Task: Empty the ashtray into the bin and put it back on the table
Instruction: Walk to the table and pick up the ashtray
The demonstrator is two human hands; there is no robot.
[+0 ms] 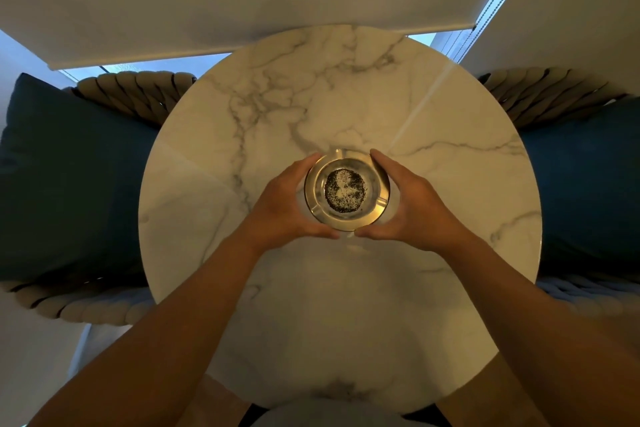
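Near the middle of the round marble counter (346, 305) sits the ashtray (347, 189), cupped between both hands. It is a round metal dish, so it has no long axis; its open mouth faces straight up toward the camera, level rather than tilted. A dark, speckled heap of ash (345, 190) with some pale flecks fills its central well. Notches show on the broad rim, one at the near right and one at the near left.

On the left, the left hand (284, 204) curves around the dish, fingers reaching along the far left rim and thumb lying along the near edge. Mirroring it, the right hand (412, 204) wraps the right side, fingers at the far right rim and thumb along the near edge, the two thumb tips almost meeting. Both hands are closed around the ashtray; whether it rests on the counter or is lifted just off it cannot be told.

Dark blue cushions (69, 184) on woven rope chairs (135, 94) flank the counter left and right, and a pale roller blind (207, 3) hangs at the far side.
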